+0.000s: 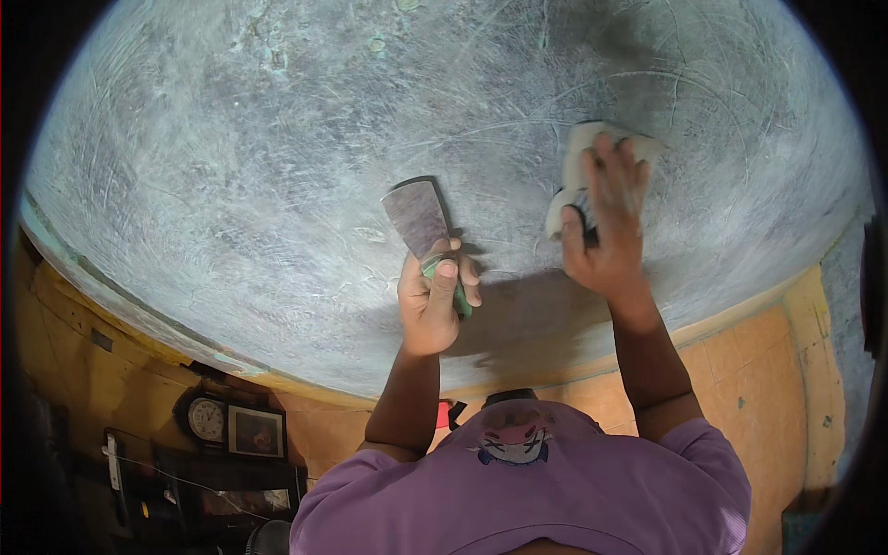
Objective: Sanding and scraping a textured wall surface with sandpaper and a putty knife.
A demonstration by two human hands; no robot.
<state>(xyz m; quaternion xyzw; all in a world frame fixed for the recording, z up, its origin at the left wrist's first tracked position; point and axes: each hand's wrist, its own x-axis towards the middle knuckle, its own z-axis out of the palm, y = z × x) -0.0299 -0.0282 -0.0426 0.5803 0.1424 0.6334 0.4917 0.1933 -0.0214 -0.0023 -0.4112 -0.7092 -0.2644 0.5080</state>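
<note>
My left hand [433, 301] is closed round the green handle of a putty knife [416, 217]. Its wide metal blade points up and away, just in front of the scratched grey-blue wall [305, 139]. Higher and to the right, my right hand [606, 222] presses a pale, cloth-like piece [585, 139] against the same wall. Its fingers lie over the piece, slightly blurred, and the thumb is bent at its lower side near a dark patch. Whether the piece is cloth or some sanding sheet cannot be made out.
Orange floor tiles [740, 398] lie below the wall. At the lower left are a round clock [206, 419], a framed picture [256, 432] and dark furniture [213, 490]. A small red object [443, 413] shows beside my shirt.
</note>
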